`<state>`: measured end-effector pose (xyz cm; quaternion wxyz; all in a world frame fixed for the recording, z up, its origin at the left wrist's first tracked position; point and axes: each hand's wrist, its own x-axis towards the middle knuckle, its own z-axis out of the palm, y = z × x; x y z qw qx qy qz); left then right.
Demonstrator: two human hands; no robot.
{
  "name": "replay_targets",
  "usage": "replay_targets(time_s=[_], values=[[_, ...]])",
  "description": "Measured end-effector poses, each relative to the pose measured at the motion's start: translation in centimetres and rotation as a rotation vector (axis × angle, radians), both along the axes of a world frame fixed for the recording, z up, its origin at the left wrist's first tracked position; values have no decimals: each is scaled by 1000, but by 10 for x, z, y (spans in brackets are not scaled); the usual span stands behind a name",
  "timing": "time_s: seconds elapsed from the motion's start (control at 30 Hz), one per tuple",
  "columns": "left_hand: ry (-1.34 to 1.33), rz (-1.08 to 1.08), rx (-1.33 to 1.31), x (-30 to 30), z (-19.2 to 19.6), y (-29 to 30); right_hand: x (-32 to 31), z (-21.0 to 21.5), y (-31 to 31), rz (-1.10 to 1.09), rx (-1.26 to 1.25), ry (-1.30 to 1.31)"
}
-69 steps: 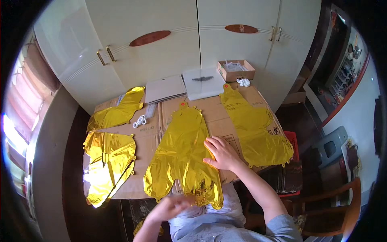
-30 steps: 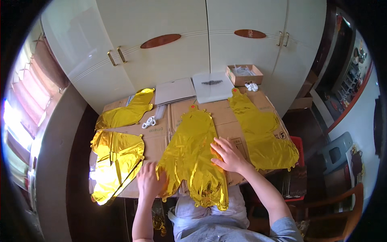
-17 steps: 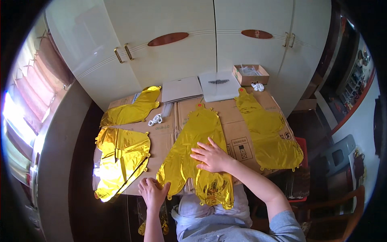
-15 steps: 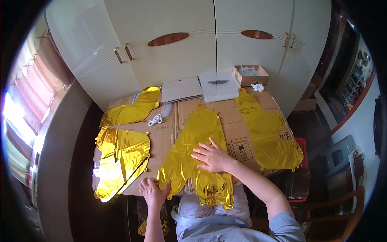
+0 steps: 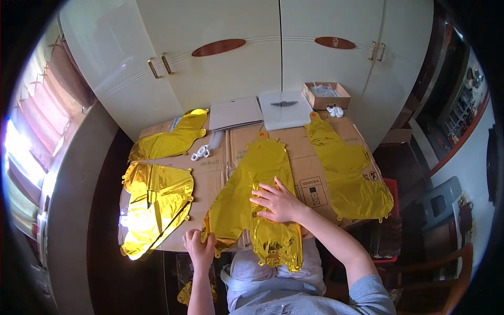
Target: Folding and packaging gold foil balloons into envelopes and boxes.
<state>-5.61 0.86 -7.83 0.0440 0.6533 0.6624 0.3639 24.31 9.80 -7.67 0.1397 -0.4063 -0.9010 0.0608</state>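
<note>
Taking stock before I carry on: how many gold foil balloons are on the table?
4 visible: the far-left balloon, the near-left balloon, the middle balloon partly under the right hand, and the right balloon. Others could be hidden beneath these.

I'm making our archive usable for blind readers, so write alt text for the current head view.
A person's left hand grips the lower left edge of a flat gold foil shape while the right hand rests spread on it. Three similar pieces lie around it on cardboard, with pale cabinets behind.
</note>
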Motion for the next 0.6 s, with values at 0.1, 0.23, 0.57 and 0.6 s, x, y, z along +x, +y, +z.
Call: replay_targets(time_s=[0.1,0.23,0.57,0.6], values=[[-534,-53,-75,9,10,-4,-1,-1,-1,1,6,21],[-362,-237,97,42,45,-7,-2,7,-1,1,212,98],[188,-659,73,134,59,3,-3,38,-14,-240,-555,730],[175,-708,73,134,61,4,-1,38,-17,-256,-527,703]])
